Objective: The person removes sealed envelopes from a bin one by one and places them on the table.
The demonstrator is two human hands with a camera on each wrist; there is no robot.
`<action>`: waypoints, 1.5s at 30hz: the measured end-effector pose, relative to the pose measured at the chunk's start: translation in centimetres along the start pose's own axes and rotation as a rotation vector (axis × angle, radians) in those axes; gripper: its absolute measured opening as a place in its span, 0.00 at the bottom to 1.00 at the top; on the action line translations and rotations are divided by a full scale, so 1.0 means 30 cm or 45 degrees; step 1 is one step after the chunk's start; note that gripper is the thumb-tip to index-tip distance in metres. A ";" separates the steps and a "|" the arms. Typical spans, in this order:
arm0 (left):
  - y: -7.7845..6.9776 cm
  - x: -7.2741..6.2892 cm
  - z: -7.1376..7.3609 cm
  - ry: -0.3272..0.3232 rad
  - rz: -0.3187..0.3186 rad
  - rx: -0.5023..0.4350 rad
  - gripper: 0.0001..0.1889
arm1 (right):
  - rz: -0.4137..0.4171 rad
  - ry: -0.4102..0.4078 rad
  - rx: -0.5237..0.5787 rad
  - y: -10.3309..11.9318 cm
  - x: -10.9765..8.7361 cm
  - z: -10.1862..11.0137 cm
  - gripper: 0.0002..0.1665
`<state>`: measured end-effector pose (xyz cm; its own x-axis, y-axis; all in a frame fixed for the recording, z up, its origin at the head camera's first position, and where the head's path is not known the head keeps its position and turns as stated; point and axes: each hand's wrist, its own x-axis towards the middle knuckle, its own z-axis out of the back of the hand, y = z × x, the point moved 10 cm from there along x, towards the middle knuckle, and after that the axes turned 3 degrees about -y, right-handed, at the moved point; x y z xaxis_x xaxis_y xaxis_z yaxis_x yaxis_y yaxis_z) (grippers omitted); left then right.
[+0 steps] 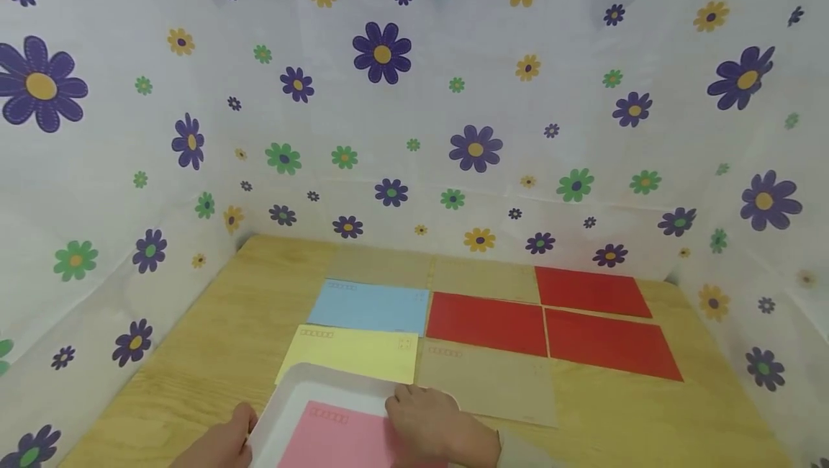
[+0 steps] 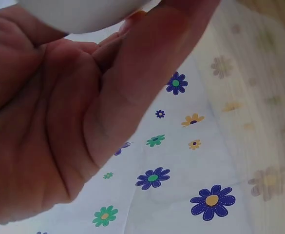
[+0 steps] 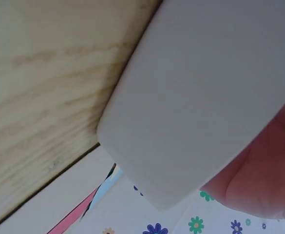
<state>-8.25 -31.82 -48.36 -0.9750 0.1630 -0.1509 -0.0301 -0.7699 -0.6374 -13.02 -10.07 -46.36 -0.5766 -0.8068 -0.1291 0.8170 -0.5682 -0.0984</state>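
A white tray [image 1: 278, 421] with raised walls and rounded corners stands at the near edge of the head view, a pink envelope [image 1: 330, 443] lying inside it. My left hand [image 1: 223, 439] grips the tray's left side; in the left wrist view the palm [image 2: 69, 131] is under its curved white edge. Over the tray's right part, my right hand [image 1: 430, 421] overlaps the far right of the pink envelope with bent fingers. Its fingertips are hidden, so I cannot tell what they pinch. The right wrist view shows the tray's outer wall [image 3: 196, 97] beside the wooden table.
Beyond the tray lie a yellow envelope [image 1: 350, 353], a blue envelope [image 1: 372, 306], several red envelopes [image 1: 486, 320] and several brown ones [image 1: 486, 381], in rows on the wooden table [image 1: 188, 360]. White flower-printed cloth [image 1: 414, 108] hangs at the back and both sides.
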 end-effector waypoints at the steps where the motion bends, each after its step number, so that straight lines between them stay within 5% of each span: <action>1: -0.005 0.001 0.002 0.001 0.023 0.008 0.09 | -0.001 -0.012 -0.036 -0.001 0.000 -0.002 0.34; 6: -0.030 0.006 0.018 -0.029 0.144 0.034 0.08 | -0.103 0.043 -0.048 -0.022 0.012 -0.020 0.39; 15: -0.037 -0.015 0.007 -0.074 0.237 0.013 0.09 | -0.301 0.125 0.252 -0.052 0.017 -0.039 0.36; 25: 0.004 -0.032 -0.006 -0.062 0.248 0.038 0.07 | -0.224 0.152 0.110 -0.028 0.007 -0.051 0.45; 34: 0.014 -0.028 -0.011 -0.054 0.302 0.022 0.06 | -0.299 0.097 0.293 -0.038 -0.010 -0.035 0.33; 41: -0.013 -0.019 -0.003 -0.063 0.214 0.043 0.07 | -0.231 0.114 0.129 -0.027 -0.010 -0.040 0.30; 45: -0.031 -0.020 -0.005 0.020 0.102 0.029 0.08 | -0.199 0.074 0.145 -0.015 -0.009 -0.032 0.32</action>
<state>-7.61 -31.11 -47.79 -0.9710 0.1095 -0.2126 0.0430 -0.7948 -0.6054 -13.24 -9.45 -47.22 -0.6934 -0.6982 -0.1783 0.7107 -0.7034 -0.0096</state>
